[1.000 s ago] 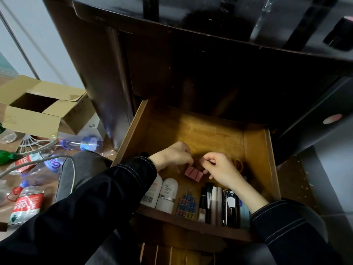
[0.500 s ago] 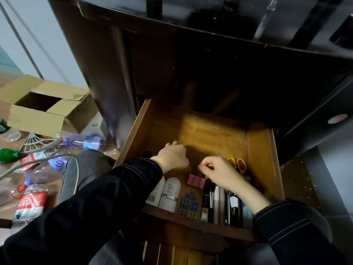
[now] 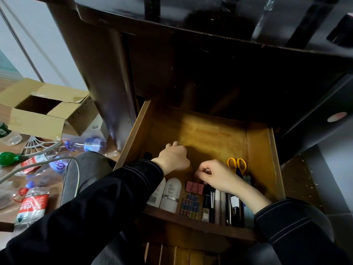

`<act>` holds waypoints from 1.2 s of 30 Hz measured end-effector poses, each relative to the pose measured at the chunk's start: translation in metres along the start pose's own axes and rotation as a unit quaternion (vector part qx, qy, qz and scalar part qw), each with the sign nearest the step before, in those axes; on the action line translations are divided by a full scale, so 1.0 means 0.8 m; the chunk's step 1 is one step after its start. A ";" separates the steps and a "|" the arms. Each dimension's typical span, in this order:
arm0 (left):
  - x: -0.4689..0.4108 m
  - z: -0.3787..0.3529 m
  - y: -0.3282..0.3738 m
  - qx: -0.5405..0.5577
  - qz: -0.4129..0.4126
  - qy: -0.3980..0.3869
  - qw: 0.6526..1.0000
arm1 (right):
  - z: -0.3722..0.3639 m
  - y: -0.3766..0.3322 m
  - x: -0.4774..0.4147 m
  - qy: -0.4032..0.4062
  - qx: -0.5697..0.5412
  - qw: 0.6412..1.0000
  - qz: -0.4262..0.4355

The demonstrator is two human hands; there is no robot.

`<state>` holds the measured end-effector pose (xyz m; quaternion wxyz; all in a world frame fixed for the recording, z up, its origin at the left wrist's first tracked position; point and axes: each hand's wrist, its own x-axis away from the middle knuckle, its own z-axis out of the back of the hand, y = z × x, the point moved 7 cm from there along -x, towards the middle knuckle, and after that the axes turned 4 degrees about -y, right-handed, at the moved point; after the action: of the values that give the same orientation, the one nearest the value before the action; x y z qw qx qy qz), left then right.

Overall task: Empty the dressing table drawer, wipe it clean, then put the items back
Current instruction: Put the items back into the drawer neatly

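Cardboard box, plastic bottles littering floor left of drawer; scissors inside.

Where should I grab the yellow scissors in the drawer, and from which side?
By the yellow handle loops, coming straight down from above. The scissors lie flat with the loops bare toward the back of the drawer, while the blades point forward, crowded beside the right hand pinching the pink clip.

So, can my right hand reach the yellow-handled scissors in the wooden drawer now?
Probably yes. The yellow-handled scissors lie in the wooden drawer, handles exposed, just beside the right hand, nothing between them; its curled fingers may need freeing.
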<state>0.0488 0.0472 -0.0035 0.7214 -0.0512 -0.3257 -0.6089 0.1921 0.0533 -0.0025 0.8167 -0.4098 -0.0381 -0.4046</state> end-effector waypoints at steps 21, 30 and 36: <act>-0.001 0.000 0.001 -0.010 0.001 0.001 1.000 | -0.009 0.001 0.004 -0.040 0.000 0.999 -0.021; -0.005 0.006 -0.006 0.029 -0.010 0.053 0.998 | 0.040 0.017 0.008 0.147 -0.018 0.988 -0.044; 0.031 0.043 0.012 0.111 -0.072 0.164 0.978 | 0.077 -0.001 0.045 0.191 0.086 0.976 -0.049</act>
<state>0.0451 0.0452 0.0394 0.7204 0.1532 -0.2711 -0.6197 0.2321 0.0737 0.0528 0.8200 -0.2506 0.0641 -0.5105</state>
